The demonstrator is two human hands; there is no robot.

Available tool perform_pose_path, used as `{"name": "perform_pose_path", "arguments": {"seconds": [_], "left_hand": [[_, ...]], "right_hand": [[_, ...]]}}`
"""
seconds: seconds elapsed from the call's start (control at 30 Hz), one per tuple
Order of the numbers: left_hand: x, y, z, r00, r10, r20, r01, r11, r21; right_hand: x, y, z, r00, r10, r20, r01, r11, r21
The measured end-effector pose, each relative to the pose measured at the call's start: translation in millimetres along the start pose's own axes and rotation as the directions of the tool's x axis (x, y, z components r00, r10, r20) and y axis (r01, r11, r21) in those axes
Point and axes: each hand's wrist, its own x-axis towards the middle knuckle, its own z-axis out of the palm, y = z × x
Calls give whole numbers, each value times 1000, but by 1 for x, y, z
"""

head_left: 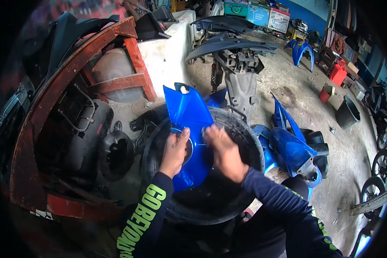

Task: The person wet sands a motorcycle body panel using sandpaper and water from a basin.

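Observation:
My left hand grips a glossy blue motorcycle body panel by the edge of its round opening, thumb on the near face. The panel stands tilted over a wide black tub, its lower end inside the rim. At the panel's right edge is my right hand, smeared by motion, its fingers curled in against the blue surface. A small greyish patch shows at those fingertips; what it is I cannot make out. Part of the tub's inside is hidden by the panel and my hands.
More blue body panels lie to the right of the tub. Ahead stands a stripped motorcycle frame with dark panels on top. A red-brown wooden frame and black tank are at left. A dark bucket sits at far right.

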Motion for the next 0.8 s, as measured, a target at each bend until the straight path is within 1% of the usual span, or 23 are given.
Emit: {"name": "perform_pose_path", "arguments": {"seconds": [0.03, 0.07, 0.1, 0.13, 0.17, 0.23, 0.27, 0.3, 0.33, 0.37, 0.43, 0.47, 0.5, 0.57, 0.6, 0.63, 0.7, 0.73, 0.77, 0.8], "left_hand": [[2, 0, 2, 999, 20, -35, -21, 1000, -18], [2, 0, 3, 997, 36, -72, -39, 999, -34], [3, 1, 3, 997, 40, -70, -43, 999, -33], [2, 1, 0, 999, 29, -38, -31, 998, -46], [-1, -1, -2, 1000, 12, -11, -12, 998, -61], [-5, -4, -4, 1000, 21, -12, -22, 999, -34], [-2, -5, -4, 1000, 20, -12, -21, 999, -26], [-1, -4, -4, 1000, 18, -12, -18, 1000, -21], [-6, 4, 6, 997, 49, -55, -50, 999, -11], [-5, 3, 6, 997, 54, -54, -55, 998, -12], [-6, -2, 4, 998, 58, 2, -58, 998, -2], [-5, -6, 3, 999, 40, -5, -40, 999, 2], [-6, -6, 3, 999, 39, -2, -39, 999, 2], [-9, -4, 11, 994, 101, -32, -100, 994, 37], [-10, -6, 17, 983, 172, -66, -171, 985, 23], [-8, -8, 20, 983, 172, -66, -171, 985, 23], [-7, -15, 24, 965, 229, -130, -233, 972, -11], [-10, -11, 24, 970, 207, -125, -208, 978, 3], [-9, -12, 23, 969, 213, -123, -214, 977, 3], [-10, -18, 22, 968, 211, -136, -205, 977, 60]], "right_hand": [[-10, -13, -2, 999, -27, 22, 27, 1000, -15], [-18, -14, 0, 996, -64, 62, 63, 998, 10], [-23, -14, 3, 990, -101, 99, 97, 994, 40], [-12, -13, 3, 1000, -27, 11, 27, 1000, 0], [1, -2, 1, 997, 9, -74, -11, 1000, -25], [12, 13, 0, 987, 156, -41, -147, 975, 169], [3, 3, 3, 992, 111, -68, -105, 991, 80], [-6, -10, 1, 999, -22, -38, 23, 999, 27], [-10, -13, 1, 999, -43, -3, 43, 999, 12], [-11, -13, 3, 998, -61, 32, 61, 998, -2], [8, 1, 4, 979, 182, -96, -178, 983, 41], [14, 8, 4, 975, 205, -84, -197, 976, 92], [8, 4, 6, 975, 207, -86, -199, 976, 90], [-5, -8, 7, 996, 35, -76, -45, 991, -129], [-6, -10, 0, 1000, -1, -21, -1, 994, -113], [-1, -5, -1, 1000, -1, -21, -1, 993, -114], [11, 4, -1, 990, 131, -50, -135, 986, -102], [10, -8, -2, 989, 127, -71, -137, 980, -148], [0, -14, 0, 997, 61, -46, -67, 986, -153], [-5, -13, 2, 1000, 11, -1, -11, 985, -170]]}}
